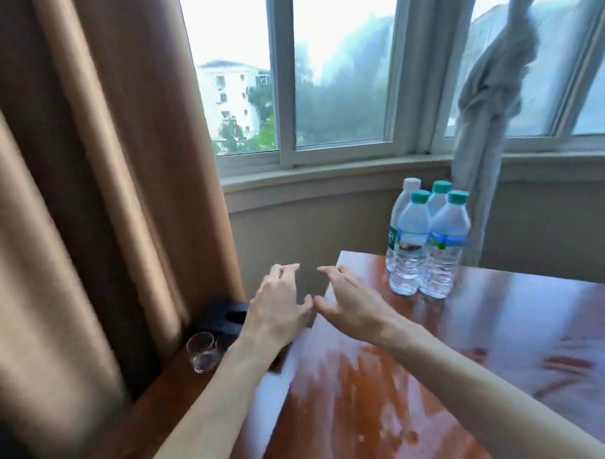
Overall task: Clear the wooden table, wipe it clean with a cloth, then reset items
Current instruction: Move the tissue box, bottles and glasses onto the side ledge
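Both hands empty, fingers loosely spread: left hand (280, 309) over table edge, right hand (351, 303) above wooden table (504, 342). Four water bottles (427, 245) clustered at far corner.

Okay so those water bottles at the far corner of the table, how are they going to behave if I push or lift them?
The water bottles look full and capped, so probably heavy for their size and unlikely to spill. They are tall and narrow and stand tightly grouped, so pushing one high up may tip it into the others. The glossy wooden table should let them slide if pushed low.
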